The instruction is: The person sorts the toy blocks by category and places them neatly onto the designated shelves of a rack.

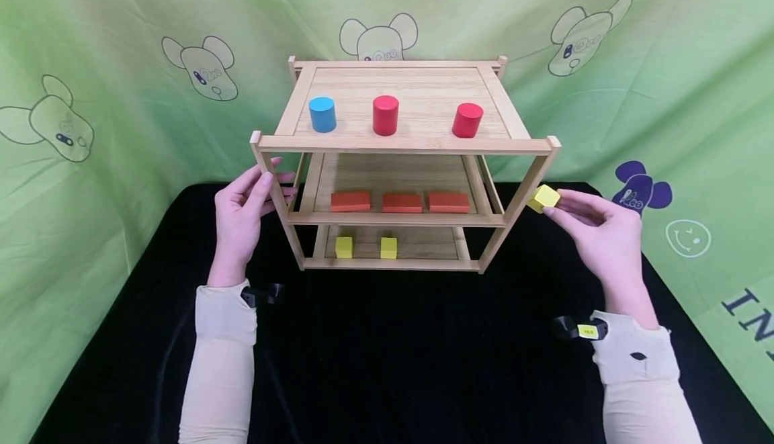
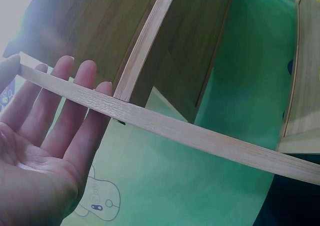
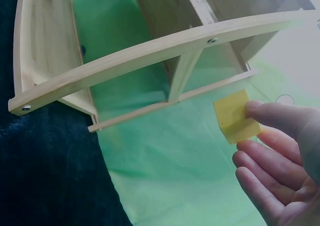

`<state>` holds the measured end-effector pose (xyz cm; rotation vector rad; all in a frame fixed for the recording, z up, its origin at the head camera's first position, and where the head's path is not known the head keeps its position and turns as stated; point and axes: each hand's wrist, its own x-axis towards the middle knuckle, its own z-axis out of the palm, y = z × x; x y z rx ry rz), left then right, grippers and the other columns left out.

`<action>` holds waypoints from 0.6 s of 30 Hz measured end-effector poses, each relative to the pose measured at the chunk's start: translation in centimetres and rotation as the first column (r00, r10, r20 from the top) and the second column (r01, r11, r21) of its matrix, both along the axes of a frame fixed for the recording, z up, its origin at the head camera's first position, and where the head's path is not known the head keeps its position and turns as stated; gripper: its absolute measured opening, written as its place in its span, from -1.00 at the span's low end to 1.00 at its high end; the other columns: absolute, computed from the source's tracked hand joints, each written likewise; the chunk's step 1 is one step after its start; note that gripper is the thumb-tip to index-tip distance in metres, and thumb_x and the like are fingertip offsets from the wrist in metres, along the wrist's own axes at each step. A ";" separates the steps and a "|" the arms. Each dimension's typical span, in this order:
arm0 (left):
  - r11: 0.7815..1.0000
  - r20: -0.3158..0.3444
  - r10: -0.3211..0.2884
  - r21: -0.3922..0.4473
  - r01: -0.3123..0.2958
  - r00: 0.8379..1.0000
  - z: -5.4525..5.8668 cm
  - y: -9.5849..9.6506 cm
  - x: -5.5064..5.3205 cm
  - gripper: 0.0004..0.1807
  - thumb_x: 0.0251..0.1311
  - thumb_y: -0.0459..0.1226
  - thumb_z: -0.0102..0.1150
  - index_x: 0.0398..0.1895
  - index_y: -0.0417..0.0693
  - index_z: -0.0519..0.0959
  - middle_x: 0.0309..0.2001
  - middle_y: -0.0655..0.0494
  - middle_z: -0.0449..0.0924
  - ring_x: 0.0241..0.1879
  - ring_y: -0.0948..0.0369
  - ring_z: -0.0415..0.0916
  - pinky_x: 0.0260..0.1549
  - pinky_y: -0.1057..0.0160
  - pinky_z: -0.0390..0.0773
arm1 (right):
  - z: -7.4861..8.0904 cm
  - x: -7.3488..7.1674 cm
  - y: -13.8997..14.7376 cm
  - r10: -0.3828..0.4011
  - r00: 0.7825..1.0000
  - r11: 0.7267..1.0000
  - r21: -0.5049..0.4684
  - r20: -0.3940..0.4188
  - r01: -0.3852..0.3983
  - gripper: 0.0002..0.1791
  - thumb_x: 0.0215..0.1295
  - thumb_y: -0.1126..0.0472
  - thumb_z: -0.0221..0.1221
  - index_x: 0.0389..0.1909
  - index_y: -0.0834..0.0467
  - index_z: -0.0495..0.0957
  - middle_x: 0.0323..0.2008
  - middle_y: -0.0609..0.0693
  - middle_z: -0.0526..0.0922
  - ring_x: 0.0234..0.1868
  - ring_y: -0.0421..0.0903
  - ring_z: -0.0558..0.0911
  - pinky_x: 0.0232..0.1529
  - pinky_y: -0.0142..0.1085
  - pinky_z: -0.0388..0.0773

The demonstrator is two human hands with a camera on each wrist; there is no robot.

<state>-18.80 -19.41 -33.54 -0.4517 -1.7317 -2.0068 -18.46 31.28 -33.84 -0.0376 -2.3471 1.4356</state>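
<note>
A three-tier wooden shelf [image 1: 387, 143] stands in the middle of the head view. My left hand [image 1: 242, 205] holds its left front post, thumb on the near side and fingers [image 2: 75, 106] reaching behind the post. Beside the right post, my right hand [image 1: 598, 229] pinches a yellow cube [image 1: 543, 199] between thumb and fingers; in the right wrist view the cube [image 3: 237, 117] is apart from the shelf frame. Two more yellow cubes, a left one [image 1: 343, 248] and a right one [image 1: 388, 248], sit on the bottom tier.
Three red blocks [image 1: 402, 203] lie in a row on the middle tier. On top stand a blue cylinder [image 1: 323, 115] and two red cylinders, one central [image 1: 385, 115], one rightward [image 1: 467, 120]. A black cloth [image 1: 411, 350] covers the table; green printed fabric [image 1: 139, 1] hangs behind.
</note>
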 end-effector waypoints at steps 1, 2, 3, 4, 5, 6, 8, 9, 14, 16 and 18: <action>1.000 0.000 -0.001 -0.001 0.001 1.000 0.0 0.0 0.0 -0.66 0.50 -0.24 0.14 0.17 -0.26 0.64 -0.13 -0.20 0.73 -0.22 -0.11 0.73 -0.15 0.07 0.72 | 0.1 0.0 0.0 0.000 1.000 1.000 -0.005 -0.009 0.000 -0.50 0.17 0.22 0.50 0.12 0.28 0.67 -0.22 -0.28 0.76 -0.21 -0.41 0.72 -0.16 -0.61 0.58; 1.000 0.001 -0.001 0.000 0.001 1.000 0.0 0.0 0.0 -0.66 0.50 -0.24 0.14 0.17 -0.27 0.63 -0.13 -0.20 0.73 -0.22 -0.10 0.73 -0.15 0.07 0.72 | 0.1 0.1 0.0 -0.001 1.000 1.000 -0.009 -0.016 0.000 -0.51 0.17 0.24 0.50 0.12 0.29 0.67 -0.23 -0.27 0.76 -0.22 -0.40 0.72 -0.16 -0.60 0.58; 1.000 0.001 -0.001 0.001 0.001 1.000 0.1 0.0 0.0 -0.65 0.49 -0.24 0.15 0.18 -0.30 0.62 -0.13 -0.20 0.73 -0.22 -0.10 0.73 -0.15 0.06 0.72 | 0.2 0.1 0.0 -0.002 1.000 1.000 -0.015 -0.024 0.002 -0.51 0.17 0.26 0.49 0.12 0.30 0.67 -0.23 -0.28 0.76 -0.22 -0.40 0.72 -0.16 -0.60 0.58; 1.000 0.001 -0.001 0.001 0.001 1.000 0.1 0.0 0.0 -0.63 0.49 -0.24 0.15 0.18 -0.33 0.61 -0.13 -0.20 0.73 -0.22 -0.11 0.73 -0.15 0.05 0.72 | 0.3 0.1 0.1 -0.003 1.000 1.000 -0.021 -0.031 0.002 -0.51 0.17 0.27 0.49 0.12 0.31 0.66 -0.23 -0.28 0.76 -0.21 -0.40 0.72 -0.15 -0.59 0.58; 1.000 -0.001 0.001 -0.003 -0.001 1.000 0.1 0.0 -0.1 -0.61 0.49 -0.23 0.15 0.19 -0.36 0.59 -0.13 -0.21 0.73 -0.22 -0.12 0.73 -0.15 0.03 0.72 | 0.3 0.2 0.1 -0.006 0.999 1.000 -0.023 -0.037 0.005 -0.52 0.17 0.28 0.49 0.11 0.32 0.66 -0.24 -0.28 0.76 -0.22 -0.39 0.72 -0.15 -0.59 0.59; 1.000 -0.002 0.004 -0.007 -0.004 1.000 0.1 0.0 -0.1 -0.59 0.49 -0.23 0.15 0.20 -0.39 0.57 -0.13 -0.21 0.73 -0.23 -0.13 0.73 -0.15 0.02 0.72 | 0.4 0.2 0.1 -0.010 0.999 1.000 -0.025 -0.041 0.009 -0.52 0.17 0.29 0.49 0.11 0.32 0.66 -0.24 -0.28 0.76 -0.22 -0.39 0.72 -0.15 -0.58 0.59; 1.000 -0.003 0.008 -0.013 -0.008 1.000 0.2 0.1 -0.1 -0.57 0.50 -0.22 0.14 0.21 -0.42 0.56 -0.13 -0.22 0.73 -0.22 -0.14 0.72 -0.15 0.01 0.72 | 0.6 0.4 0.1 -0.014 0.999 0.999 -0.032 -0.049 0.012 -0.52 0.16 0.30 0.49 0.11 0.32 0.66 -0.24 -0.27 0.76 -0.21 -0.38 0.73 -0.14 -0.58 0.59; 1.000 -0.004 0.008 -0.014 -0.008 1.000 0.2 0.1 -0.1 -0.57 0.50 -0.23 0.14 0.21 -0.44 0.55 -0.13 -0.22 0.72 -0.22 -0.15 0.72 -0.15 0.01 0.72 | 0.7 0.5 0.1 -0.014 0.999 0.999 -0.036 -0.052 0.012 -0.52 0.16 0.30 0.49 0.11 0.32 0.66 -0.23 -0.27 0.76 -0.20 -0.37 0.73 -0.14 -0.58 0.59; 1.000 0.009 0.008 -0.004 -0.008 1.000 0.1 0.1 0.0 -0.62 0.50 -0.24 0.14 0.20 -0.35 0.59 -0.13 -0.18 0.73 -0.21 -0.13 0.72 -0.15 0.04 0.72 | 1.2 1.2 0.1 -0.012 0.998 0.999 -0.051 -0.066 0.008 -0.52 0.15 0.31 0.50 0.11 0.30 0.67 -0.22 -0.23 0.77 -0.18 -0.35 0.73 -0.14 -0.57 0.59; 1.000 0.012 0.010 0.001 -0.010 1.000 0.1 0.1 0.0 -0.61 0.49 -0.23 0.14 0.20 -0.35 0.59 -0.14 -0.16 0.74 -0.21 -0.13 0.73 -0.16 0.03 0.73 | 1.4 1.4 0.0 -0.013 0.997 0.998 -0.058 -0.074 0.008 -0.52 0.14 0.32 0.50 0.10 0.30 0.68 -0.22 -0.22 0.77 -0.18 -0.34 0.73 -0.14 -0.57 0.59; 1.000 0.013 0.017 -0.002 -0.017 1.000 0.2 0.1 0.1 -0.61 0.49 -0.23 0.15 0.20 -0.35 0.59 -0.15 -0.15 0.74 -0.22 -0.14 0.72 -0.18 0.02 0.73 | 1.5 1.6 0.0 -0.014 0.997 0.998 -0.065 -0.081 0.008 -0.53 0.14 0.33 0.50 0.10 0.30 0.68 -0.23 -0.22 0.77 -0.18 -0.33 0.74 -0.14 -0.57 0.59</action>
